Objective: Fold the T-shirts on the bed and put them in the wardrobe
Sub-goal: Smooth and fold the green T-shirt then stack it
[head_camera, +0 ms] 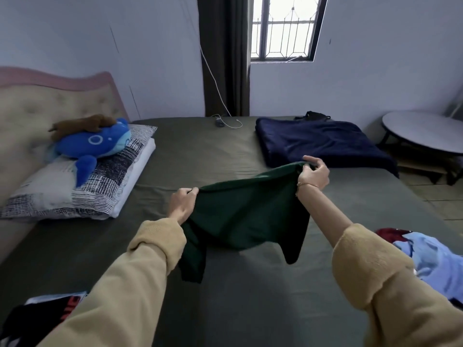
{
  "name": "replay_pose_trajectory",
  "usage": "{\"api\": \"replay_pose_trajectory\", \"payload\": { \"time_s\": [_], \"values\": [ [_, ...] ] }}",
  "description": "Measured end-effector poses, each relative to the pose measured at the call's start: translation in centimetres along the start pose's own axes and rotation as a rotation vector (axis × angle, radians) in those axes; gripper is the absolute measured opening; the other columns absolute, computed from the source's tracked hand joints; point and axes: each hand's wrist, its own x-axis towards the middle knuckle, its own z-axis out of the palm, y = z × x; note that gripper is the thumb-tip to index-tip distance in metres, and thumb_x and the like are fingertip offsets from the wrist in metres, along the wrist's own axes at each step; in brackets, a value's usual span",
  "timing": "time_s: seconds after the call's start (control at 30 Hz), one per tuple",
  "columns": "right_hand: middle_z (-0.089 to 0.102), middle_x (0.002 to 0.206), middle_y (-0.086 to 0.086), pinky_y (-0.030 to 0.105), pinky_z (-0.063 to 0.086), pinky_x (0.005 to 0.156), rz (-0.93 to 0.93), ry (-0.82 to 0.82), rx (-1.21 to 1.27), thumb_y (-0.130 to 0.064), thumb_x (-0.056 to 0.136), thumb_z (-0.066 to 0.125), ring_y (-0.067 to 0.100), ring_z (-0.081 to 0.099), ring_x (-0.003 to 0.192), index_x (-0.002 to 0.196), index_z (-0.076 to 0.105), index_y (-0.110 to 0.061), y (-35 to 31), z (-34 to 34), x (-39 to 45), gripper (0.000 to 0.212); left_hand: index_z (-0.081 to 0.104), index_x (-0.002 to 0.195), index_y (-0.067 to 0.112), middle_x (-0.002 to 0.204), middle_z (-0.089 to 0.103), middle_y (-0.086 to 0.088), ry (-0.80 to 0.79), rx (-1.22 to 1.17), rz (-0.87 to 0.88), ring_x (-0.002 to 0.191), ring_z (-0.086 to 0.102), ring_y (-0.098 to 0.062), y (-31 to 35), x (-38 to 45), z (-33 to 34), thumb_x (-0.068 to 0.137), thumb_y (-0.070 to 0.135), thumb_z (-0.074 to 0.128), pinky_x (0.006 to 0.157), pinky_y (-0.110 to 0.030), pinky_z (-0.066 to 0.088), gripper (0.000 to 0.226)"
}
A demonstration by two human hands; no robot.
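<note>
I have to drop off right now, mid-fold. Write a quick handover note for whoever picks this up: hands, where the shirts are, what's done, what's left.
Left hand and right hand each pinch a top corner of the dark green T-shirt, held spread above the olive-sheeted bed, lower edge hanging.
Light blue printed garment lies crumpled at the bed's right edge; black, white and red garment at the near left corner.
Done: no folded T-shirt in view.
Left: lay the green one flat, fold it, fold the others, carry all to the wardrobe, which is out of view.
</note>
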Motion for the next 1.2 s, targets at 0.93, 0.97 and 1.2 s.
{"api": "replay_pose_trajectory", "payload": {
  "time_s": [0.93,0.97,1.2],
  "values": [
    [0.044,0.067,0.011,0.026,0.026,0.062,-0.612,-1.078,-0.936,-0.038,0.091,0.057,0.019,0.041,0.071,0.073,0.058,0.010,2.7,2.8,-4.0,0.051,0.064,0.095,0.007,0.090,0.059,-0.007,-0.250,0.440,0.373,0.082,0.053,-0.020,0.8,1.3,-1.5,0.091,0.025,0.062,0.072,-0.027,0.039,0.019],
    [0.048,0.071,0.011,0.025,0.027,0.064,-0.623,-1.088,-0.933,-0.036,0.089,0.061,0.019,0.043,0.073,0.079,0.061,0.010,2.8,2.9,-3.8,0.048,0.062,0.097,0.005,0.093,0.062,-0.011,-0.220,0.453,0.379,0.084,0.056,-0.024,0.7,1.5,-1.3,0.093,0.023,0.058,0.073,-0.030,0.042,0.018],
    [0.061,0.095,0.010,0.014,0.046,0.066,-0.368,-0.957,-0.841,-0.002,0.083,0.065,0.014,0.060,0.080,0.107,0.067,0.001,3.7,1.9,0.6,0.024,0.048,0.105,0.000,0.098,0.063,-0.026,0.152,0.496,0.278,0.092,0.061,-0.041,-1.4,3.9,-3.0,0.092,0.001,0.044,0.071,-0.040,0.043,0.014]
  ]
}}
